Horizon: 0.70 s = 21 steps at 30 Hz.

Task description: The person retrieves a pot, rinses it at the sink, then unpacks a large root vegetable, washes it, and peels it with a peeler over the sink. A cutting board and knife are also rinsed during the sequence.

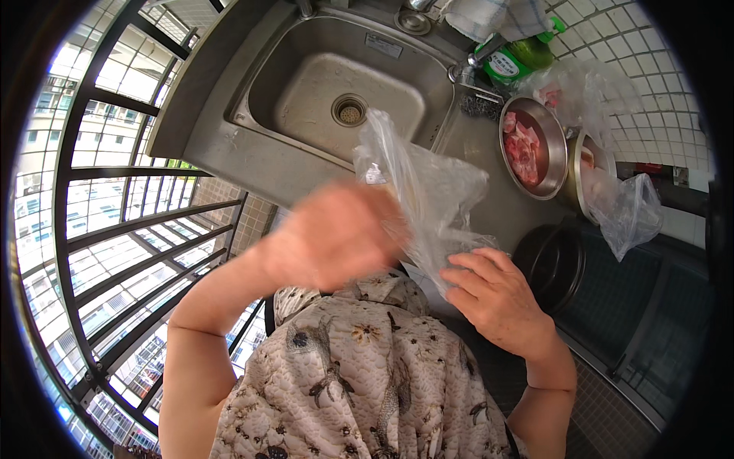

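Observation:
A crumpled clear plastic bag (427, 189) is stretched between my two hands, above the front right edge of the stainless steel sink (390, 100). My right hand (493, 292) grips the bag's lower right part between thumb and fingers. Motion blurs my left hand (344, 235), which lies against the bag's left side; whether its fingers hold the plastic cannot be told. To the right, a steel bowl (553, 146) holds raw red meat (522, 150) in reddish liquid.
Beside the bowl stands another metal pot (579, 178) with pale contents and a plastic bag (633, 212) over its rim. A black basin (550, 267) is below. Behind are a green dish soap bottle (516, 60), a steel scourer (481, 103) and a cloth (487, 14). Window bars (80, 229) rise at left.

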Each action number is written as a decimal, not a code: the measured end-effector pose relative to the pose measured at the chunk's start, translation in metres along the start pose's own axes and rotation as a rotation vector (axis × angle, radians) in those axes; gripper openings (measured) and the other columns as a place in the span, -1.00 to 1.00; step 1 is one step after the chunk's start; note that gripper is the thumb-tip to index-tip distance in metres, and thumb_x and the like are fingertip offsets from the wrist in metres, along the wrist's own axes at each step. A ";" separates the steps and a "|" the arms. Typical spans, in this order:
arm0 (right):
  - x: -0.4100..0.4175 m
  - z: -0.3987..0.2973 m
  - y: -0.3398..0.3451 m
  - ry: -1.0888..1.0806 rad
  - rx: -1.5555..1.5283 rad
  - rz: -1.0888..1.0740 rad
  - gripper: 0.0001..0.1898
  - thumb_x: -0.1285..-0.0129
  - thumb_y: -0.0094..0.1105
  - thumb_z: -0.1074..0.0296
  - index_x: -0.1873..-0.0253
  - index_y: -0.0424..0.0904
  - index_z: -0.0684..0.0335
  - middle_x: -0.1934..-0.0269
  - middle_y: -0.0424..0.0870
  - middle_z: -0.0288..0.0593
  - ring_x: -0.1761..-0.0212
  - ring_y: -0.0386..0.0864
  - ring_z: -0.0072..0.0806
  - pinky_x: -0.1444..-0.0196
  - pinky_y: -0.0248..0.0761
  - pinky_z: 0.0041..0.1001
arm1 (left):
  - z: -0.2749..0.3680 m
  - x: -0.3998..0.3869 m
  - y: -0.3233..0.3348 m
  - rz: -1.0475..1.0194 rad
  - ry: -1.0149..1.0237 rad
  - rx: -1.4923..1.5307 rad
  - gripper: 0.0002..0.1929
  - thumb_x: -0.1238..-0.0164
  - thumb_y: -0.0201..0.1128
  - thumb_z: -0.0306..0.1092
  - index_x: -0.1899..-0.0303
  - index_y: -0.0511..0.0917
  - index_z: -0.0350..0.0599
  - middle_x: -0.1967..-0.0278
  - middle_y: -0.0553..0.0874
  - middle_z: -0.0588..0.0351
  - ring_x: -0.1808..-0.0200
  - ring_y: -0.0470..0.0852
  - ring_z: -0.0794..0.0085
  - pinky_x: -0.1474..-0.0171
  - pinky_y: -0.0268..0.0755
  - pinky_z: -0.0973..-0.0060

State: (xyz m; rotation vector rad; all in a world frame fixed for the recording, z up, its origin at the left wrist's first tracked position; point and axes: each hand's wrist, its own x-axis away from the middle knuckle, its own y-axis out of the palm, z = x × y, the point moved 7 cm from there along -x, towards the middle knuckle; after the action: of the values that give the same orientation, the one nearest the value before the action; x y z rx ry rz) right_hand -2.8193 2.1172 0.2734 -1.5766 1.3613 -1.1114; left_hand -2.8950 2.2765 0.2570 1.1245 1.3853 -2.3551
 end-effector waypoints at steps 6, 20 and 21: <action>0.003 0.010 -0.002 0.045 -0.048 0.041 -0.89 -0.04 0.23 0.49 0.30 0.55 0.31 0.09 0.68 -0.19 0.10 0.63 -0.33 0.10 0.54 -0.37 | -0.004 0.008 0.072 -0.434 0.047 -0.135 -0.88 0.06 0.24 -0.37 0.44 0.50 -0.10 0.32 0.57 0.16 0.09 0.62 0.33 -0.21 0.43 0.26; 0.007 0.029 -0.032 0.020 -0.058 0.328 -0.88 0.08 0.27 0.50 0.35 0.63 0.23 0.31 0.67 -0.32 0.30 0.59 -0.43 0.27 0.57 -0.42 | -0.006 -0.009 0.027 -0.186 -0.257 0.130 -0.33 -0.05 0.42 -0.26 -0.27 0.45 -0.19 0.38 0.62 0.16 0.43 0.56 0.35 0.36 0.43 0.40; 0.006 0.026 -0.033 -0.016 -0.056 0.333 -0.90 0.09 0.28 0.49 0.39 0.62 0.22 0.32 0.66 -0.34 0.27 0.57 -0.44 0.21 0.59 -0.40 | -0.009 -0.011 0.028 -0.162 -0.370 0.177 -0.27 -0.05 0.43 -0.25 -0.32 0.39 -0.19 0.38 0.63 0.13 0.42 0.57 0.32 0.35 0.44 0.37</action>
State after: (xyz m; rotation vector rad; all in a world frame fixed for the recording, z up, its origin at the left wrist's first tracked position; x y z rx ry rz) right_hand -2.7837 2.1165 0.2962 -1.3303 1.5863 -0.8622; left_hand -2.8684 2.2664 0.2433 0.5824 1.1935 -2.6696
